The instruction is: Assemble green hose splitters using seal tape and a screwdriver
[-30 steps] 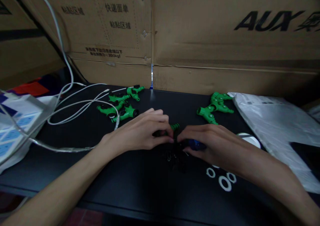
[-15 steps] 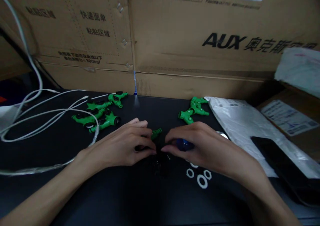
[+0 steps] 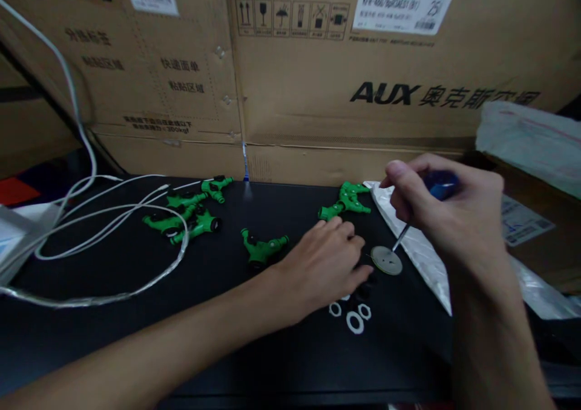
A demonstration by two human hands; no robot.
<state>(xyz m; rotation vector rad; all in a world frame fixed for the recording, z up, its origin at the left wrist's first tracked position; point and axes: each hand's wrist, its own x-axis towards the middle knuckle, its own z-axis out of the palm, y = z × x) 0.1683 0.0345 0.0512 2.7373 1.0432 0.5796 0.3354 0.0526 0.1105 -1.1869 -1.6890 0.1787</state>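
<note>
My right hand (image 3: 447, 207) is closed around the blue handle of a screwdriver (image 3: 439, 186). The screwdriver's thin shaft points down at a round, pale metal disc (image 3: 385, 260) with small dark bits on it. My left hand (image 3: 324, 265) hovers low over the table, its thumb apart from its bent fingers. Black pieces (image 3: 364, 288) lie just below that thumb, partly hidden. White rings (image 3: 354, 322) sit nearest to me beside them. A green Y-shaped hose connector (image 3: 262, 251) rests on the table behind my left forearm.
Several green connectors (image 3: 195, 215) lie at the left, near looped white cables (image 3: 113, 210). More green connectors (image 3: 348, 201) are at the back right. A large cardboard box (image 3: 290, 107) closes off the back. A white plastic mailer (image 3: 420, 256) lies at the right.
Both hands have moved right, away from the middle. The screwdriver now reaches the metal disc. The green connector that was by my left hand now lies free, and the view has shifted upward.
</note>
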